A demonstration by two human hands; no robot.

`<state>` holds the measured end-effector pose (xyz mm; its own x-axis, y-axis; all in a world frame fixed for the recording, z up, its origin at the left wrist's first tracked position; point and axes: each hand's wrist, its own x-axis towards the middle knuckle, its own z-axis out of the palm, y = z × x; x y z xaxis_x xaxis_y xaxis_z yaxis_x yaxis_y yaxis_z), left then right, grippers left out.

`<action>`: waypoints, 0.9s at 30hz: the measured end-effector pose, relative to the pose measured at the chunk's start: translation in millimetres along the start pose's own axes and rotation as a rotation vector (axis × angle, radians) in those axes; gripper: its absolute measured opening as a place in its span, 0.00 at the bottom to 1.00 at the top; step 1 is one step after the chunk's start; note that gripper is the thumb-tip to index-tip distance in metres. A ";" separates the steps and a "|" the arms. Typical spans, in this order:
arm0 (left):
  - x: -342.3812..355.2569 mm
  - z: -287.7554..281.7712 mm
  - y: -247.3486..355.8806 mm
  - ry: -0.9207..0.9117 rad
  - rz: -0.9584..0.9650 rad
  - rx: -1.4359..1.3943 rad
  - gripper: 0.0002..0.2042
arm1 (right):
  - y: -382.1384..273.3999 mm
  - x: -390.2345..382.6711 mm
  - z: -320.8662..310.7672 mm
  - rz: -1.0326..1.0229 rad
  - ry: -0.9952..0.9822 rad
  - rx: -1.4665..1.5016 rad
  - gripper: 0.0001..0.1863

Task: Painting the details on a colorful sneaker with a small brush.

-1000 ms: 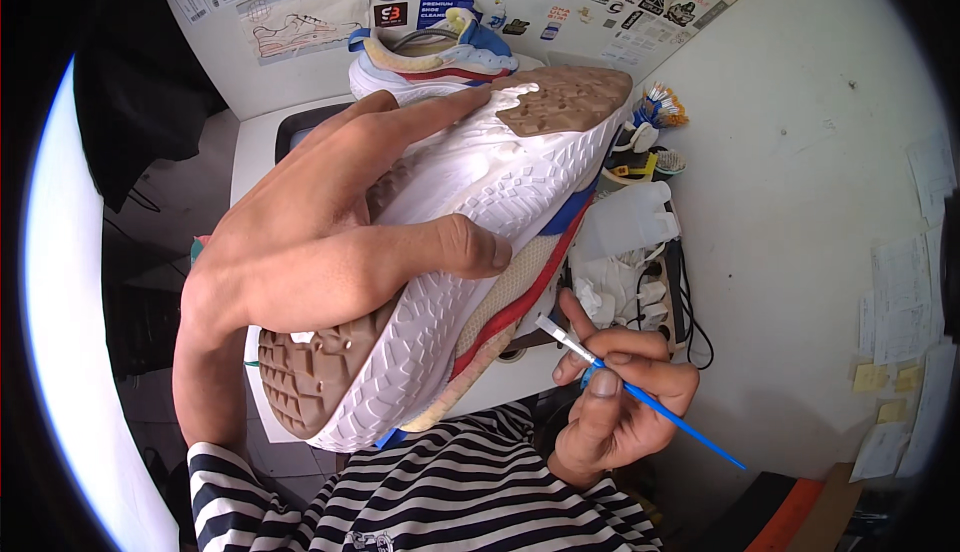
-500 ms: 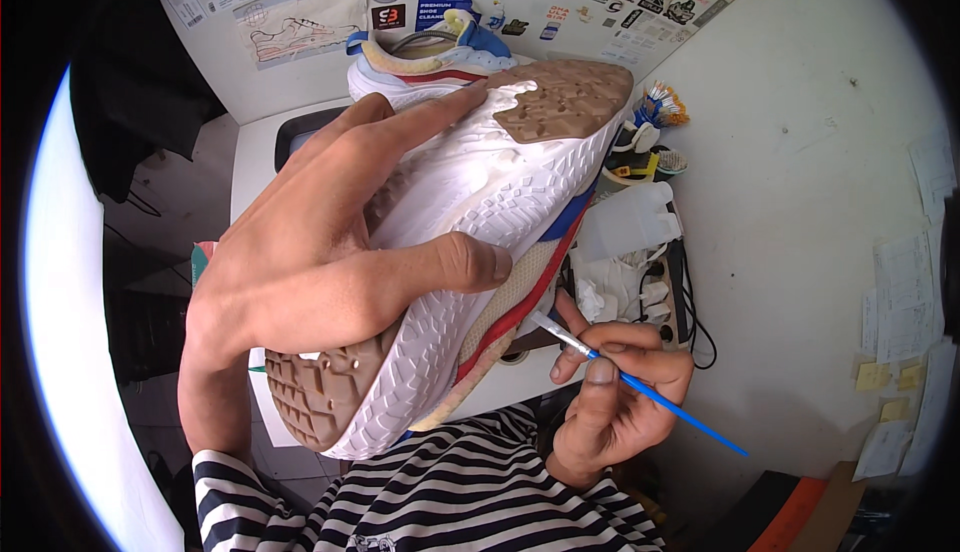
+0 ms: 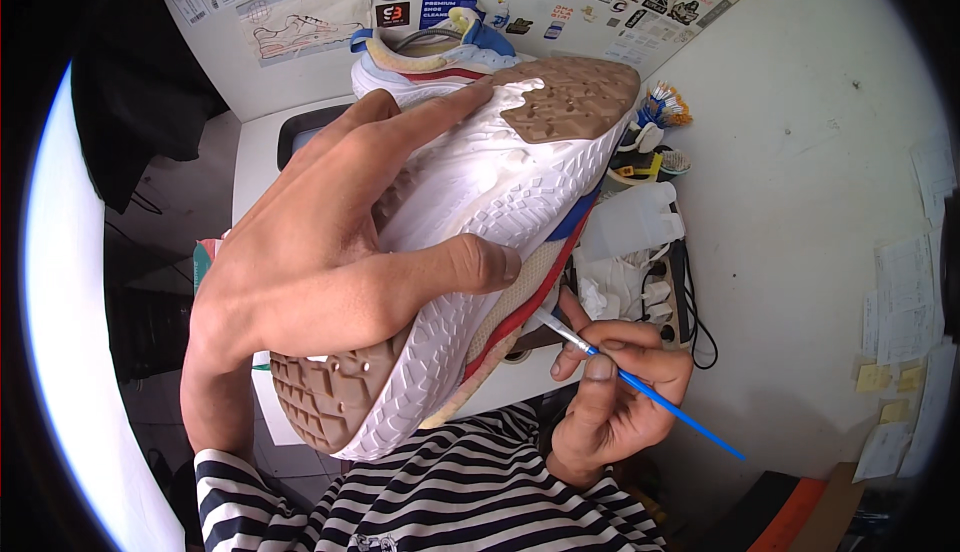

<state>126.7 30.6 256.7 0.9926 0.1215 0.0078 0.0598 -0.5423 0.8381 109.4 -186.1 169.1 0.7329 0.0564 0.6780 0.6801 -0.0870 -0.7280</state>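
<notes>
My left hand [image 3: 310, 242] is wrapped across a sneaker [image 3: 470, 192], its thumb and fingers pressed on the sole. The shoe is held up with its underside turned toward me: white midsole, brown rubber at toe and heel, red and blue trim along the upper. In my right hand [image 3: 620, 382] a thin blue paintbrush [image 3: 672, 407] is pinched between thumb and fingers. Its pale bristles point at the shoe's upper, close to the red stripe; whether they touch cannot be made out. Some right fingers pass partly behind the brush.
Behind stands a second sneaker [image 3: 430, 52] of the same colours. To the right are a translucent plastic container [image 3: 635, 220], white crumpled tissue [image 3: 605, 292], a power strip with cables [image 3: 680, 292], and a bundle of small brushes [image 3: 663, 105]. A sticker-covered panel [image 3: 540, 27] closes the back.
The held sneaker and my left hand have shifted slightly to the right, the shoe tilting a little. My right hand and the brush stay almost in place.
</notes>
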 end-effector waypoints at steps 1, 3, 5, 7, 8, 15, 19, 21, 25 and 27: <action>-0.2 0.1 0.3 0.000 0.000 0.000 0.49 | 0.2 -0.1 -0.1 -0.005 -0.004 0.000 0.12; -0.5 -0.1 0.6 0.004 0.010 0.003 0.49 | -0.4 -0.2 -0.4 -0.011 -0.009 0.000 0.11; -1.2 -1.1 0.9 0.007 0.017 0.002 0.48 | -1.9 -0.7 -0.8 -0.017 -0.021 -0.010 0.11; -0.8 -0.4 -0.6 0.012 0.023 0.001 0.48 | -1.5 -2.0 -2.2 -0.012 -0.019 -0.006 0.11; -0.4 0.8 -2.5 0.014 0.036 -0.007 0.47 | -1.1 -2.3 -2.6 -0.006 -0.016 -0.003 0.11; -0.5 1.1 -2.6 0.011 0.063 -0.005 0.46 | 0.1 -1.0 -0.5 -0.013 0.005 0.000 0.12; -1.3 2.2 -6.2 0.036 0.090 -0.010 0.46 | -2.5 -1.9 -1.5 -0.008 -0.026 -0.017 0.12; -1.1 2.5 -6.2 0.032 0.087 -0.005 0.46 | -2.2 -1.9 -2.2 -0.001 -0.030 -0.014 0.11; 0.3 2.6 -8.1 0.018 0.100 0.008 0.46 | 0.1 -1.3 -2.8 -0.008 0.005 0.085 0.09; 1.2 2.3 -8.8 0.004 0.115 0.033 0.46 | 0.2 -1.1 -3.4 0.009 0.021 0.083 0.09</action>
<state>127.7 33.6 248.1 0.9926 0.0604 0.1056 -0.0512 -0.5796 0.8133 108.7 -189.6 168.6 0.7388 0.0355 0.6729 0.6735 -0.0048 -0.7392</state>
